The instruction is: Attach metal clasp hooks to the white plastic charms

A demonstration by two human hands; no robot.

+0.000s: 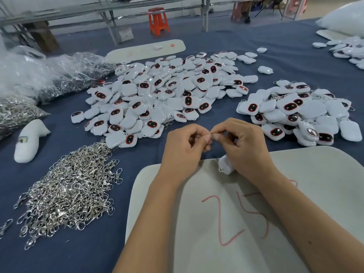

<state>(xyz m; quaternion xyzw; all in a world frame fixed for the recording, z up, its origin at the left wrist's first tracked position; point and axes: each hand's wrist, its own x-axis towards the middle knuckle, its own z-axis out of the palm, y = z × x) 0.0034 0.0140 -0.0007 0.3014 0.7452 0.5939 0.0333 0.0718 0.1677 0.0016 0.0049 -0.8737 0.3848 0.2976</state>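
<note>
Clasp hook (pixel 211 137) pinched btwn fingers of left hand (pixel 182 149) & right hand (pixel 241 141).

The near board (pixel 315 194), pale and rounded, bears "25" handwritten large in red marker, partly crossed by a forearm. The far board (pixel 145 51) carries a small red mark near its right end and fainter red scrawl, neither readable. A label on the white bundle (pixel 29 140) is too blurred to read.

free: bare blue cloth (pixel 226 133) between charm heaps | left blocked: clasp pile (pixel 69 190) | ahead: main charm heap (pixel 163 95) | right: smaller charm heap (pixel 299 113)
</note>
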